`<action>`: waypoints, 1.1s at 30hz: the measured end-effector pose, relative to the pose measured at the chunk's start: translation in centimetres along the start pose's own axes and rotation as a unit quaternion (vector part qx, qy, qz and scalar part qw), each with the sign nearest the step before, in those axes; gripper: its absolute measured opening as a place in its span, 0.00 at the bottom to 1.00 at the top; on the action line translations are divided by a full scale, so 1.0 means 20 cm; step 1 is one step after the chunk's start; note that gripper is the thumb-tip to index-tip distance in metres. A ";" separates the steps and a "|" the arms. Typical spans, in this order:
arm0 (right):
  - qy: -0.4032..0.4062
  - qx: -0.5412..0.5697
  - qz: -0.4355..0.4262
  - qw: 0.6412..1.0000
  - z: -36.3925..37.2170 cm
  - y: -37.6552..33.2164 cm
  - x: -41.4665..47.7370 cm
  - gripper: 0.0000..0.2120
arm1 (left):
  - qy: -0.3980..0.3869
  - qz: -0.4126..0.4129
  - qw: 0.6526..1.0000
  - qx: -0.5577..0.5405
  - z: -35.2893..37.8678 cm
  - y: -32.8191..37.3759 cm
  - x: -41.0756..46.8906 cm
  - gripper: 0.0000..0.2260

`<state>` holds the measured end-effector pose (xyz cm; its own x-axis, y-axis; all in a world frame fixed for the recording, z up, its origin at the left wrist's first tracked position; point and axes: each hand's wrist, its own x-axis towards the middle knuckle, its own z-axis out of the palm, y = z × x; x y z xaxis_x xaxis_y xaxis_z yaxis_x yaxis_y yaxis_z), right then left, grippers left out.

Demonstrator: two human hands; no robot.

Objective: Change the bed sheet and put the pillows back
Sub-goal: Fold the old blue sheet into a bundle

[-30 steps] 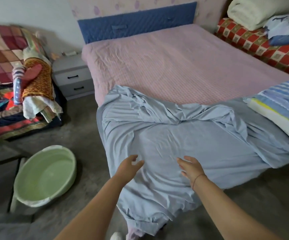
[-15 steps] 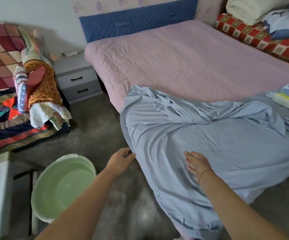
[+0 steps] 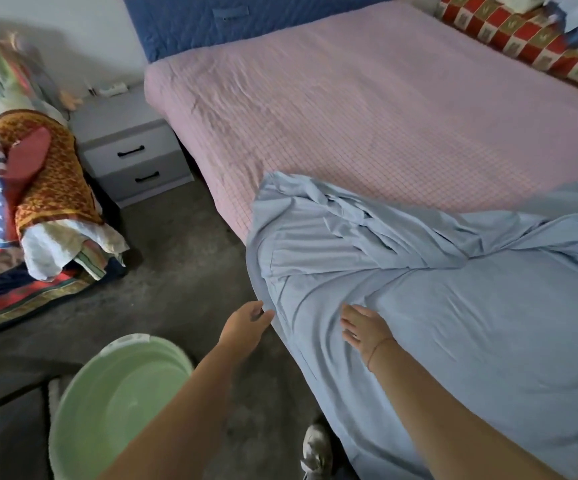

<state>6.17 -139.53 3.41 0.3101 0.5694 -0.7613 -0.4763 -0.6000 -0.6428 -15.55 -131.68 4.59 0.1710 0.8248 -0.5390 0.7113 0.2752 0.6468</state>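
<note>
Light-blue thin fabric bed sheet [image 3: 453,306], crumpled, covers the near end of the bed w/ its left edge hanging off the corner twd the floor (folds bunched along its far side). Pink checked quilted mattress cover [image 3: 367,109] beyond it lies bare, lightly creased at the head end.
</note>
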 end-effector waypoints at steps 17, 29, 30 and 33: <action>0.058 0.096 0.069 0.991 0.66 -0.33 0.85 0.14 | -0.056 -0.022 0.998 -0.013 -0.26 0.04 1.18 0.20; 0.173 0.281 0.079 0.941 0.57 -0.67 1.30 0.17 | -0.047 -0.032 0.998 -0.012 -0.15 0.30 1.82 0.28; 0.185 0.285 0.087 0.936 0.55 -0.67 1.33 0.16 | -0.033 -0.037 0.999 0.000 -0.14 0.29 1.84 0.28; 0.208 0.294 0.096 0.928 0.56 -0.68 1.40 0.16 | 0.001 -0.053 0.999 -0.002 -0.15 0.28 1.88 0.29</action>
<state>12.15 -109.23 -8.20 0.4059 0.1453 -0.9023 -0.8838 -0.1889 -0.4280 -7.18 -97.70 -10.50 0.0932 0.7913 -0.6043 0.7230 0.3635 0.5875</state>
